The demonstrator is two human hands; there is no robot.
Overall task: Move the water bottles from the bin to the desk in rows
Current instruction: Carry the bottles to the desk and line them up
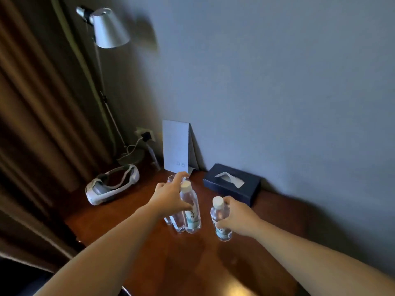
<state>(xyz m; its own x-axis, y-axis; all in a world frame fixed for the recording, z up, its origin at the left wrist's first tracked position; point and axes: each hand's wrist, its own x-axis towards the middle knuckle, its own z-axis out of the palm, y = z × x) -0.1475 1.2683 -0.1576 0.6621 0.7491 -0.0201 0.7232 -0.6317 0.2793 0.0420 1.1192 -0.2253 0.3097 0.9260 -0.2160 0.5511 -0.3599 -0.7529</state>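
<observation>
On the brown wooden desk (132,212) stands a tight cluster of clear water bottles (191,212) with white caps and pale labels. My left hand (168,196) wraps around the nearest bottle of the cluster, fingers reaching over the ones behind. My right hand (237,216) grips a separate water bottle (220,221), upright, its base at or just above the desk to the right of the cluster. The bin is out of view.
A dark tissue box (233,185) lies against the wall behind my right hand. A white folded card (176,146) leans on the wall. A white headset (111,184) rests at the left, by a floor lamp (109,28), a wall socket and curtains.
</observation>
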